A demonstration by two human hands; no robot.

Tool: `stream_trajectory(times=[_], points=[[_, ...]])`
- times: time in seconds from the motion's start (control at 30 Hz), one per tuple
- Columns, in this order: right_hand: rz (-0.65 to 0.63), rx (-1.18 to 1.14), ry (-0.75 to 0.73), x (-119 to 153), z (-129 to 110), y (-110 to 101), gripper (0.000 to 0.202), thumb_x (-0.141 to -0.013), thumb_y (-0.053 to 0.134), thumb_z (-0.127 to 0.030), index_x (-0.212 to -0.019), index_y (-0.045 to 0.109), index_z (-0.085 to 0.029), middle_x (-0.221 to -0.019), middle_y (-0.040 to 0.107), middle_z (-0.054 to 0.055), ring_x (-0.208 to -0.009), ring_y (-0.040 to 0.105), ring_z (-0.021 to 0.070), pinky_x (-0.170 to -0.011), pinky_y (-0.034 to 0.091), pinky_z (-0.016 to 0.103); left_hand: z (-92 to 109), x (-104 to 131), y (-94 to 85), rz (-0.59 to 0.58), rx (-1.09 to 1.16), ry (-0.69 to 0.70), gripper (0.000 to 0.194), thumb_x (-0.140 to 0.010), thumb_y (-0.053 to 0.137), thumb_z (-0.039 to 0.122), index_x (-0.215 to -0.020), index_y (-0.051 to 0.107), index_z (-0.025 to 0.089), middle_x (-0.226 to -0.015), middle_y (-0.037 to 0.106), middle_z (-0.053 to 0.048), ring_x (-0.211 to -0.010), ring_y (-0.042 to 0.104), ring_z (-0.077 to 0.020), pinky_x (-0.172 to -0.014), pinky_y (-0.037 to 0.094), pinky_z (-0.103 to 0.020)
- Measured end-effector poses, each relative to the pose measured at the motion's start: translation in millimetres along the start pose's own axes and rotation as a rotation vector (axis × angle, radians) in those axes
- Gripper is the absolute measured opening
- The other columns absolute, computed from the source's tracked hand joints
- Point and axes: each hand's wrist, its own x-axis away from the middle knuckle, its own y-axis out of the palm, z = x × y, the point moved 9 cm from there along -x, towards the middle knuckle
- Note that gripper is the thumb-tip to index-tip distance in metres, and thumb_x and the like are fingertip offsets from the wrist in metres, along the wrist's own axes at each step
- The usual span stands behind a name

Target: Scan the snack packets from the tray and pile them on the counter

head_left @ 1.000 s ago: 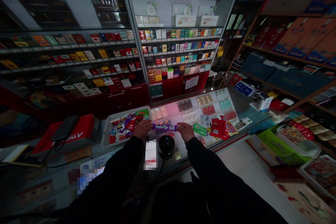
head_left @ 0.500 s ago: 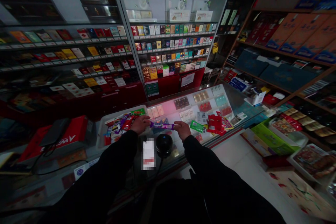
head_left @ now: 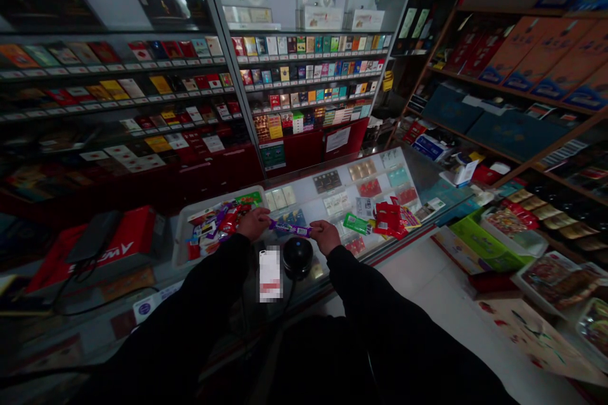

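A slim purple candy packet [head_left: 289, 228] is stretched between my two hands above the glass counter. My left hand [head_left: 254, 223] pinches its left end, and my right hand [head_left: 325, 236] pinches the right end. Just below the packet sits a round black device [head_left: 297, 257] with a cable. Beside that lies a white phone-shaped item [head_left: 270, 275], its surface blurred out. Close to my left hand is a white tray [head_left: 178, 243] heaped with colourful wrapped sweets. Right of my right hand, a green packet [head_left: 357, 223] and several red packets [head_left: 390, 218] lie on the glass.
Cigarette packs fill the wall shelves [head_left: 308, 69] behind the counter [head_left: 430, 193]. A red box [head_left: 137, 247] with a dark device on it stands at the left. On the right are a green box [head_left: 484, 247] and plastic tubs of food [head_left: 551, 281].
My hands still hold the purple packet, now slightly lower and tilted down toward its right end. The view has shifted a little; the loose packets have stayed put.
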Motion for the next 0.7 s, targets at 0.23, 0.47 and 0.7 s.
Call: stream_trajectory(times=[0.23,0.47,0.7], points=[[0.042,0.061,-0.013,0.9,-0.4,-5.1,0.025,-0.060,0.067,-0.024,-0.084,0.074,-0.022,-0.071,0.071,-0.001,-0.072,0.064,0.0188,-0.073,0.051,0.030,-1.8,2.8,1.3,0.001,-0.102,0.073,0.035,-0.065,0.070,0.025,-0.099,0.066,0.019,-0.079,0.072,-0.004,-0.073,0.067,-0.0203,-0.067,0.049,-0.030],[0.031,-0.113,-0.027,0.6,3.1,-4.7,0.022,-0.061,0.069,-0.035,-0.076,0.072,-0.019,-0.065,0.068,-0.001,-0.064,0.060,0.0160,-0.068,0.048,0.029,18.3,15.1,2.0,0.023,0.030,0.036,0.040,-0.062,0.073,0.030,-0.099,0.064,0.016,-0.077,0.070,-0.004,-0.068,0.063,-0.0187,-0.066,0.047,-0.031],[0.083,-0.216,-0.010,6.9,6.1,-17.8,0.023,-0.062,0.067,-0.038,-0.072,0.066,-0.018,-0.057,0.059,-0.004,-0.053,0.049,0.0110,-0.054,0.040,0.025,43.5,36.1,14.0,0.022,0.240,0.011,0.048,-0.058,0.077,0.036,-0.100,0.066,0.016,-0.079,0.071,-0.004,-0.072,0.066,-0.0204,-0.069,0.050,-0.033]])
